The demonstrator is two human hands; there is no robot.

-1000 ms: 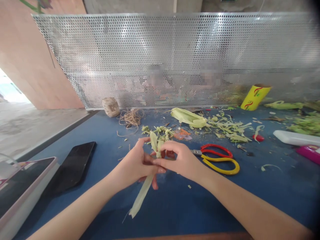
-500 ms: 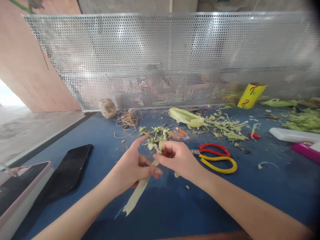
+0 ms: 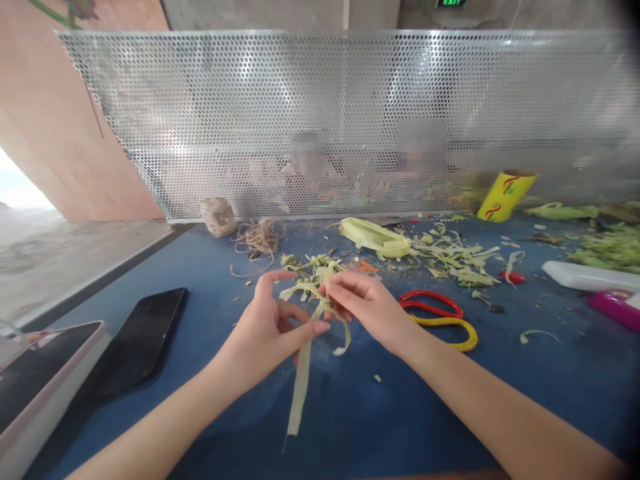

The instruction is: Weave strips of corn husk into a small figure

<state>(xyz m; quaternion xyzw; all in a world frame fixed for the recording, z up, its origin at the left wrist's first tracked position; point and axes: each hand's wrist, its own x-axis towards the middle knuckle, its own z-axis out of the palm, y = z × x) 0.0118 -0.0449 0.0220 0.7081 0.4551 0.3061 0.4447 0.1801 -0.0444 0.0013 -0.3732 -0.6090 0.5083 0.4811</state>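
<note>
Both hands meet above the blue surface. The left hand and right hand pinch a pale green leaf strip between their fingers; its long end hangs toward the near edge. Scissors lie just right.

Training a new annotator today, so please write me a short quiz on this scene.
1. True or false: the left hand and the right hand both touch the husk strip.
2. Which lies nearest the right hand? A scissors, B phone, C yellow roll.
3. Fill in: the twine lies on the ___ table.
Key: 1 true; 2 A; 3 blue.
</note>
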